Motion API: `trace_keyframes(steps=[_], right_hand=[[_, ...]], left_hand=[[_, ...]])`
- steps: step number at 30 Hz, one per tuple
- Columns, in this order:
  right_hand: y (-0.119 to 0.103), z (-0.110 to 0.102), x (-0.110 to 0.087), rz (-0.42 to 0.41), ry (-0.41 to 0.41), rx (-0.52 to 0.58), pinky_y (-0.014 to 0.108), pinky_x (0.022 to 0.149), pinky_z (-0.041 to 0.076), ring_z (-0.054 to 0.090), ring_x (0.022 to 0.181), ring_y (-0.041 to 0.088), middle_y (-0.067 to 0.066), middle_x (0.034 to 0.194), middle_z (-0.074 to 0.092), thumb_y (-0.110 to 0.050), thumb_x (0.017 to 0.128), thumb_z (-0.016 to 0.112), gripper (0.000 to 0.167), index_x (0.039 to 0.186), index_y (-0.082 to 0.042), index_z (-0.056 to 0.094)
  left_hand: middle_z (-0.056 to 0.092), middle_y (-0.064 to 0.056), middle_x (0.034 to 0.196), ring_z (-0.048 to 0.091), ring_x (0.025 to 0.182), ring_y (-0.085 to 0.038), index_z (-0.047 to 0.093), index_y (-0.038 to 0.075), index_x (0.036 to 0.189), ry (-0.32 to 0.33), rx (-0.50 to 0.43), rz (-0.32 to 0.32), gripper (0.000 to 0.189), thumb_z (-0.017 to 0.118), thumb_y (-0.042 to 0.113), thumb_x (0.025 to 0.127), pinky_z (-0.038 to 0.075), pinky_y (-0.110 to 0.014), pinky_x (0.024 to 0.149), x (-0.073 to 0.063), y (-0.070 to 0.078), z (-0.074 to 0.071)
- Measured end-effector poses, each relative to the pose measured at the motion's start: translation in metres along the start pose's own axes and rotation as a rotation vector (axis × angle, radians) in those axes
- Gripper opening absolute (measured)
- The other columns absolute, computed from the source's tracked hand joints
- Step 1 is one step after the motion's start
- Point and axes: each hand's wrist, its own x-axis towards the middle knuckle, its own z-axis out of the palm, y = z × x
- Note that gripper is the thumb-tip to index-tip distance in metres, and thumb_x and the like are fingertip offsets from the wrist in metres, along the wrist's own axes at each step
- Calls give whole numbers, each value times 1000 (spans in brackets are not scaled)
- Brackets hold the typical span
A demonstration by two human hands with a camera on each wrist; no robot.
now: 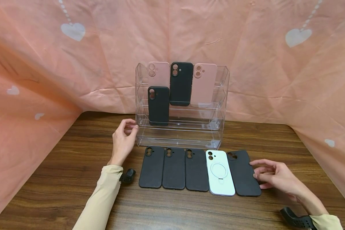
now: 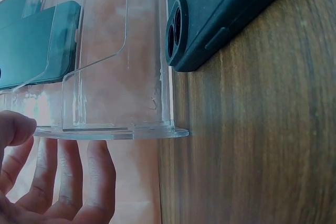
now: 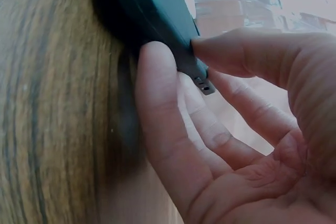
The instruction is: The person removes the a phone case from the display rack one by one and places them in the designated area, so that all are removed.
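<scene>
My right hand [image 1: 279,175] pinches the right edge of a black phone case [image 1: 242,174], thumb on its face and fingers at the edge and beneath. The right wrist view shows this phone case [image 3: 157,19] tilted, with a shadow on the wood below. My left hand [image 1: 125,137] holds the left side of a clear acrylic display stand [image 1: 178,134]. In the left wrist view its thumb laps over the side panel's edge [image 2: 105,134] while the fingers touch the outside. A white phone case [image 1: 225,185] with a ring lies left of the gripped case.
Three black phone cases [image 1: 173,172] lie in a row on the wooden table [image 1: 46,185], left of the white one. The stand's upper tiers hold a pink case [image 1: 162,76], black cases [image 1: 181,89] and another pink case [image 1: 205,86]. Pink cloth [image 1: 112,57] hangs around the table.
</scene>
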Motion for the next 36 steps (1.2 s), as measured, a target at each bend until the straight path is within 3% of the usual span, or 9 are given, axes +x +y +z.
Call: trace_keyframes(steps=[4,7,14,21,30,33,36], right_hand=[[-4,7,0,24,37,-66,36,69,63,72,87,6,5,104,69,-13,97,70,47,139,0,56],[-10,12,0,34,87,-133,35,67,63,70,82,6,11,105,67,-15,94,73,53,139,7,54],[-19,19,1,25,130,-228,32,64,63,69,76,6,15,103,65,-13,90,77,50,133,7,59],[-20,19,2,22,186,-307,30,62,62,70,78,5,14,105,70,-17,94,74,45,132,2,61],[-35,18,7,-209,363,-411,27,62,61,68,84,-7,23,117,71,-17,94,74,42,132,-3,63],[-39,18,10,-269,414,-418,23,63,59,66,86,-11,11,112,74,-17,93,76,41,130,-6,65],[-42,19,14,-308,449,-386,22,64,59,68,87,-10,-10,106,74,-17,93,77,41,130,-7,65]], left_hand=[[73,-11,100,67,76,-11,67,10,113,-1,-1,1,18,66,15,97,52,-13,62,0,0,0],[73,-11,101,67,76,-10,67,10,113,0,4,1,18,66,15,97,52,-13,63,0,-1,0],[73,-11,101,67,76,-11,67,9,113,1,8,2,17,66,14,97,51,-12,63,0,-2,0],[73,-11,101,69,78,-15,67,10,114,0,16,5,17,66,14,97,51,-12,65,0,-1,1],[73,-11,101,72,81,-21,67,10,114,-4,9,3,18,66,14,97,51,-12,65,0,-1,1],[73,-11,101,71,81,-21,67,10,113,1,16,7,17,67,14,96,50,-11,66,0,-1,0],[74,-11,101,71,81,-20,67,10,113,3,24,11,17,67,14,96,49,-11,67,1,-1,0]])
